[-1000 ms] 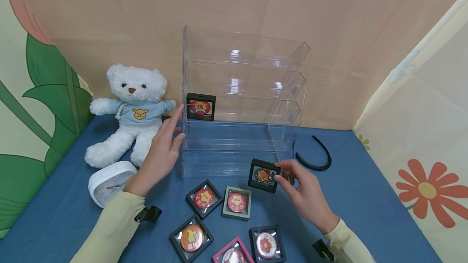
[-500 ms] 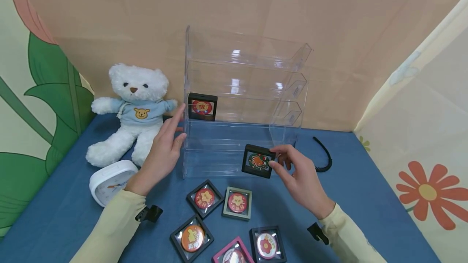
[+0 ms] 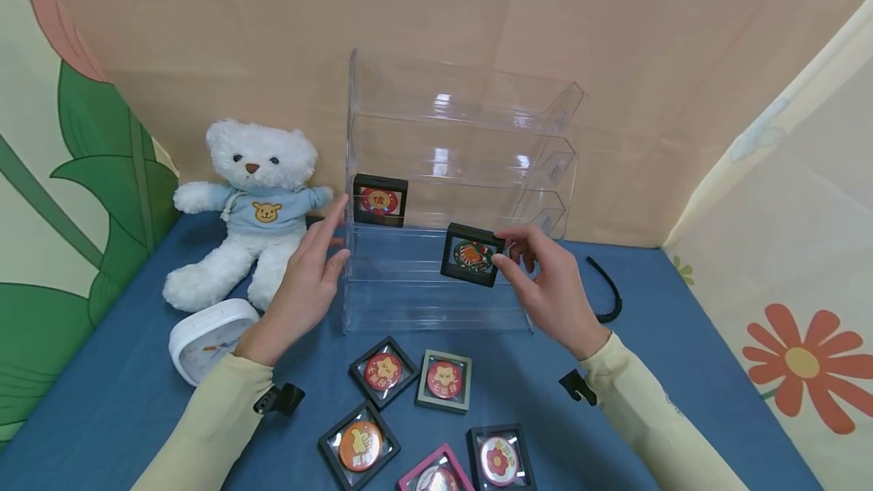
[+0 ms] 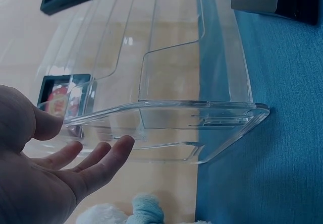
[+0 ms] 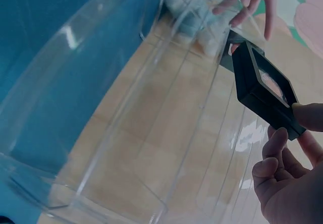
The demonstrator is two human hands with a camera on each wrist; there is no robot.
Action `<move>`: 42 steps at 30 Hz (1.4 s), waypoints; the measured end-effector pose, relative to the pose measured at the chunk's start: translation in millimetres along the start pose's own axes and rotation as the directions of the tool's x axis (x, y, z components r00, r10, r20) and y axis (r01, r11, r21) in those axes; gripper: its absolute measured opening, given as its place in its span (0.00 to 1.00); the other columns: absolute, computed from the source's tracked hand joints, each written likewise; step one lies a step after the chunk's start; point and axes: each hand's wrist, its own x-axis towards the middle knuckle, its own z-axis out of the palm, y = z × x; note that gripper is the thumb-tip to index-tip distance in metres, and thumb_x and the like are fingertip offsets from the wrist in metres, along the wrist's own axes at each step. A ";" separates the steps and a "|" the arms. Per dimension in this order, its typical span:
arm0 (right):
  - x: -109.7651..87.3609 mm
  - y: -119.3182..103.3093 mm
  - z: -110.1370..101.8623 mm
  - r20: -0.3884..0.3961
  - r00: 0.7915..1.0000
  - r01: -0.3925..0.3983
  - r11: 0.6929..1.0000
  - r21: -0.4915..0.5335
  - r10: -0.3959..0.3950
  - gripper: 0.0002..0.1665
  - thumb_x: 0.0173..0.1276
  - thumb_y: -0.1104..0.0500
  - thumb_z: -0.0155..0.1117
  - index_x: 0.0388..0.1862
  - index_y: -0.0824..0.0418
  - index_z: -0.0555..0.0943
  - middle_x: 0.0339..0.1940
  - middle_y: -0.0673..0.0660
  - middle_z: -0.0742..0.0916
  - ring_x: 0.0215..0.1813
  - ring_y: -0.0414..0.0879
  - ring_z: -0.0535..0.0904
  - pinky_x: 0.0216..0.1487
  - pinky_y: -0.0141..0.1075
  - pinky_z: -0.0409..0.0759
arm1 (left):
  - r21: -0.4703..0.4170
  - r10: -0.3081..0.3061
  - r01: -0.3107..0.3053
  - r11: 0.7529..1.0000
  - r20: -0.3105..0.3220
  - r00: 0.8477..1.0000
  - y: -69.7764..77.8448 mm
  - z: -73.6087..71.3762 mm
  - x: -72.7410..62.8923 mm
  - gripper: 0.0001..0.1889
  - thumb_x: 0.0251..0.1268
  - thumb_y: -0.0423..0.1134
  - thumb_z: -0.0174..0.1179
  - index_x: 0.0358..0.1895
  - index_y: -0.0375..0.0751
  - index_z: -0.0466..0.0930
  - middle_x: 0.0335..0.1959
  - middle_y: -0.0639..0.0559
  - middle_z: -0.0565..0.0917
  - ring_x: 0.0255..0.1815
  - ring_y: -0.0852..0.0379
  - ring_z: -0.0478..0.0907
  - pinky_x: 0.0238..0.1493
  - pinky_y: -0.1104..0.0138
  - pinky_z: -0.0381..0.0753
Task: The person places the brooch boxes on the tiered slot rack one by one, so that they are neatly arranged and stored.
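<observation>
A clear acrylic display rack (image 3: 436, 305) with several tiers stands on the blue cloth. My left hand (image 3: 303, 290) rests at its left side panel, fingers extended; in the left wrist view the thumb lies near the panel's edge. My right hand (image 3: 549, 286) pinches a black square badge case (image 3: 472, 254) by its right edge, thumb in front and fingertips behind. Its round badge is dark green with an orange-brown figure and faces the head camera. The held case is in front of the rack's lower tiers. Another black badge case (image 3: 380, 201) with a red badge stands upright at a tier's left end.
On the cloth before the rack lie a black-framed case (image 3: 384, 372), a green-framed case (image 3: 443, 380), a pink-framed case (image 3: 436, 472) and others. A white teddy bear (image 3: 255, 195) and white clock (image 3: 208, 339) stand left; a black coiled cord (image 3: 607, 286) lies right.
My right hand has raised the badge case from low in front of the rack, up and slightly left, to the lower tiers. The left hand stays at the side panel.
</observation>
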 end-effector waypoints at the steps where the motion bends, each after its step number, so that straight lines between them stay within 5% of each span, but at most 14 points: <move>1: 3.4 -0.4 0.1 -0.004 1.000 0.000 1.000 -0.001 0.000 0.19 0.72 0.61 0.68 0.60 0.60 0.78 0.36 0.49 0.81 0.35 0.43 0.71 0.33 0.38 0.69 | -0.001 0.000 0.000 1.000 0.001 1.000 0.0 0.0 0.3 0.39 0.77 0.24 0.49 0.84 0.56 0.45 0.70 0.35 0.65 0.63 0.34 0.71 0.55 0.40 0.78; 24: 65.1 8.7 19.7 -0.078 0.997 -0.009 1.000 -0.004 0.009 0.18 0.75 0.58 0.64 0.61 0.61 0.78 0.43 0.54 0.82 0.38 0.44 0.75 0.35 0.37 0.71 | 0.003 -0.006 0.006 1.000 0.000 1.000 -3.3 -1.4 1.3 0.40 0.77 0.24 0.49 0.84 0.57 0.44 0.70 0.35 0.65 0.63 0.36 0.71 0.55 0.41 0.78; 33: 75.8 14.1 31.3 -0.082 0.996 -0.030 0.999 0.019 0.032 0.19 0.76 0.57 0.63 0.62 0.60 0.77 0.44 0.54 0.82 0.40 0.43 0.76 0.34 0.36 0.73 | 0.009 0.009 -0.009 1.000 -0.002 1.000 -1.9 -1.0 1.7 0.40 0.77 0.24 0.50 0.84 0.56 0.45 0.69 0.35 0.66 0.62 0.35 0.72 0.55 0.42 0.78; 42: 82.2 15.9 41.4 -0.089 0.995 0.035 0.999 0.006 -0.034 0.18 0.75 0.60 0.64 0.61 0.62 0.77 0.46 0.56 0.82 0.39 0.44 0.77 0.31 0.36 0.71 | 0.016 0.010 -0.010 1.000 0.003 1.000 -1.9 -0.8 1.2 0.40 0.77 0.25 0.50 0.84 0.56 0.45 0.69 0.35 0.66 0.62 0.36 0.72 0.54 0.43 0.79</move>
